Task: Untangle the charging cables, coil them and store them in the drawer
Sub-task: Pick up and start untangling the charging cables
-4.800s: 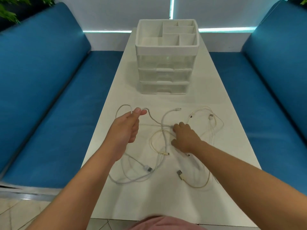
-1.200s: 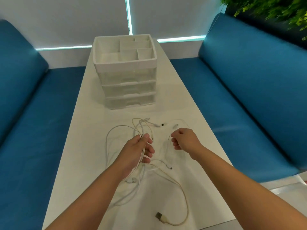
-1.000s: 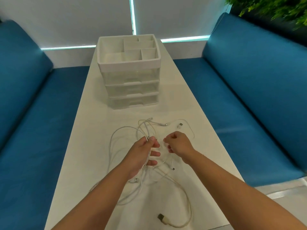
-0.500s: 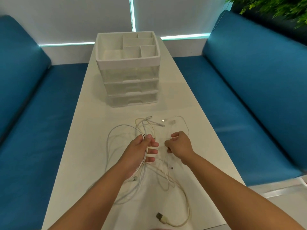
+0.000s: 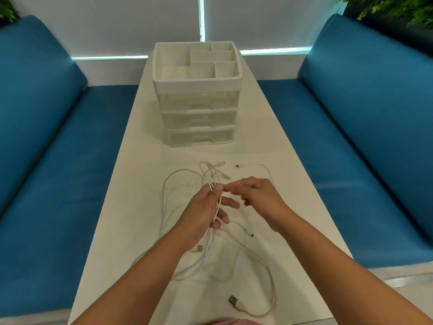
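Several white charging cables (image 5: 210, 242) lie tangled on the near table (image 5: 131, 207); left hand (image 5: 201, 214) grips a bundle, right hand (image 5: 257, 198) pinches one strand. No coils yet; organizer drawers (image 5: 199, 118) far, closed.

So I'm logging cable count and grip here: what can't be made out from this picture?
- Head view: white charging cables overlap; count unclear.
- Left hand hides strands in its palm.
- Right hand fingertips blurred; pinch unclear.
- Clear plastic drawer unit: drawer contents too hazy.
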`<state>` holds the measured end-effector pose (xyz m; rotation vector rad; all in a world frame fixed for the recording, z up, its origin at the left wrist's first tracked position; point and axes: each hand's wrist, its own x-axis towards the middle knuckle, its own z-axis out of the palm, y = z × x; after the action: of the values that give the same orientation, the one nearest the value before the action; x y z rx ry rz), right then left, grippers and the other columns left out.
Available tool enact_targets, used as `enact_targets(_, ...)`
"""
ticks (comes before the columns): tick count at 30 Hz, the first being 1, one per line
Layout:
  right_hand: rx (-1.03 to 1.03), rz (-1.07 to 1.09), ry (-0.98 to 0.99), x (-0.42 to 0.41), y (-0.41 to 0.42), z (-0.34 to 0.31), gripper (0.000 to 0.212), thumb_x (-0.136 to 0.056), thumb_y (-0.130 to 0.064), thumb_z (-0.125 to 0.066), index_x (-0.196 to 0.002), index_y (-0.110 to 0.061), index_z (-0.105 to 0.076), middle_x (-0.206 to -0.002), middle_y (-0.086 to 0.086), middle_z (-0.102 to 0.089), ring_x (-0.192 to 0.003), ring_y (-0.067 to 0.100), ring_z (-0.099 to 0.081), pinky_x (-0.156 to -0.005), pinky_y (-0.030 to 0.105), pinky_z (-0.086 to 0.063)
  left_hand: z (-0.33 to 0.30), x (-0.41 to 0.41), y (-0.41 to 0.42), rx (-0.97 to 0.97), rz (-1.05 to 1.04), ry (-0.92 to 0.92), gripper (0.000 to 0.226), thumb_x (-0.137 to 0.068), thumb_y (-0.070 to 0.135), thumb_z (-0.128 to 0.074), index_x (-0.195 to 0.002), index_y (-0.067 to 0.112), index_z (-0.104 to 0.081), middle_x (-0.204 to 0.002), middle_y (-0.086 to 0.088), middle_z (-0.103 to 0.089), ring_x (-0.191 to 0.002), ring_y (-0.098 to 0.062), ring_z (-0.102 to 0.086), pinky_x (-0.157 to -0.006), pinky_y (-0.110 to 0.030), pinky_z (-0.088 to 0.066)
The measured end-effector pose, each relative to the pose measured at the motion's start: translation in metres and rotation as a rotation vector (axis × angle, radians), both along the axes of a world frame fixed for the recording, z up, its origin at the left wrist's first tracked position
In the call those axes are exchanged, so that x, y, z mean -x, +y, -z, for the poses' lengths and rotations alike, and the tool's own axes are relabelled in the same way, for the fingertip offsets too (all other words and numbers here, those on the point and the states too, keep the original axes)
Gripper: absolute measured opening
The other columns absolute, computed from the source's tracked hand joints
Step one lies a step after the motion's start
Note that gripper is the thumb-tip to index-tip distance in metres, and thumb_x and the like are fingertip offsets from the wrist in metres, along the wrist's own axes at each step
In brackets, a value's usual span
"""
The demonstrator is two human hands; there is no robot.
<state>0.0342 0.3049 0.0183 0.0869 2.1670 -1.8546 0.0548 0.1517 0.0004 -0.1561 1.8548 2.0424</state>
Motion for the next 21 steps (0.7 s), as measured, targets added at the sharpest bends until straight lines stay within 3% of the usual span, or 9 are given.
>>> enact_targets(2,-0.014,0.016,-0.064,0.008,-0.004,-0.006,0.021,-0.087,-0.028,-0.061,-0.083,-0.011,-0.071,-0.082,-0.003,-0.069,-0.073,0.009,-0.058,-0.07,0.021,-0.046,0.001,-0.004,0.001,0.068,0.038,0.044,0.031,-0.102,0.044,-0.04,-0.109,0.021,-0.06,-0.074,-0.001,-0.061,-0.051,-0.008,-0.041,-0.047,-0.02,-0.031)
enact_targets(5,-0.103,-0.172,-0.164,0.015,-0.022,-0.017,0.041,-0.082,-0.051,-0.064,-0.084,-0.011,-0.06,-0.075,0.005,-0.057,-0.065,0.015,-0.049,-0.064,0.027,-0.044,0.003,-0.016,0.006,0.116,0.126,0.082,0.027,-0.102,0.043,-0.038,-0.098,0.022,-0.055,-0.068,0.002,-0.046,-0.052,-0.007,-0.033,-0.049,-0.021,-0.027)
enact_targets(7,-0.11,-0.224,-0.196,0.018,-0.033,-0.021,0.037,-0.084,-0.044,-0.067,-0.08,-0.007,-0.063,-0.071,0.004,-0.064,-0.056,0.015,-0.052,-0.053,0.028,-0.041,0.007,-0.023,0.007,0.147,0.185,0.09,0.027,-0.103,0.041,-0.038,-0.094,0.021,-0.052,-0.067,0.004,-0.045,-0.055,-0.007,-0.035,-0.05,-0.02,-0.029)
enact_targets(10,0.156,-0.186,-0.235,0.02,-0.042,-0.021,0.014,-0.091,-0.02,-0.064,-0.091,-0.006,-0.063,-0.065,0.001,-0.06,-0.06,0.014,-0.058,-0.058,0.027,-0.047,0.009,-0.03,0.0,0.185,0.207,0.109,0.027,-0.102,0.04,-0.04,-0.095,0.02,-0.056,-0.066,0.008,-0.055,-0.06,-0.008,-0.046,-0.056,-0.022,-0.039)
enact_targets(12,0.223,-0.197,-0.217,0.018,-0.044,-0.017,0.013,-0.094,-0.019,-0.059,-0.099,-0.007,-0.061,-0.062,-0.002,-0.052,-0.057,0.012,-0.053,-0.058,0.026,-0.046,0.007,-0.03,-0.011,0.202,0.235,0.098,0.029,-0.1,0.041,-0.045,-0.102,0.018,-0.064,-0.077,0.007,-0.066,-0.071,-0.007,-0.057,-0.069,-0.02,-0.047)
enact_targets(14,0.205,-0.17,-0.164,0.014,-0.047,-0.014,0.016,-0.097,-0.021,-0.054,-0.099,-0.008,-0.062,-0.06,-0.004,-0.046,-0.055,0.011,-0.046,-0.057,0.026,-0.042,0.001,-0.025,-0.024,0.143,0.253,0.017,0.05,-0.091,0.055,-0.048,-0.105,0.013,-0.07,-0.096,0.001,-0.074,-0.09,-0.011,-0.066,-0.084,-0.02,-0.05)
enact_targets(16,0.205,-0.129,-0.122,0.012,-0.048,-0.012,0.021,-0.099,-0.025,-0.049,-0.094,-0.009,-0.063,-0.059,-0.004,-0.04,-0.054,0.012,-0.04,-0.056,0.026,-0.036,-0.007,-0.012,-0.036,-0.059,0.09,-0.135,0.078,-0.08,0.073,-0.041,-0.104,0.004,-0.071,-0.106,-0.01,-0.073,-0.1,-0.021,-0.068,-0.094,-0.031,-0.051)
enact_targets(18,0.232,-0.132,-0.121,0.01,-0.048,-0.013,0.026,-0.1,-0.03,-0.046,-0.092,-0.01,-0.061,-0.058,-0.004,-0.037,-0.051,0.011,-0.035,-0.053,0.024,-0.034,-0.014,0.004,-0.048,-0.238,-0.192,-0.201,0.087,-0.079,0.077,-0.039,-0.113,0.0,-0.064,-0.109,-0.016,-0.073,-0.103,-0.027,-0.069,-0.097,-0.04,-0.051)
enact_targets(21,0.128,-0.22,-0.129,0.005,-0.05,-0.012,0.031,-0.102,-0.031,-0.042,-0.095,-0.008,-0.06,-0.057,-0.004,-0.044,-0.049,0.011,-0.039,-0.051,0.023,-0.037,-0.029,0.024,-0.055,-0.423,-0.474,-0.132,0.054,-0.1,0.047,-0.044,-0.116,-0.003,-0.054,-0.108,-0.022,-0.072,-0.095,-0.03,-0.072,-0.091,-0.043,-0.055)
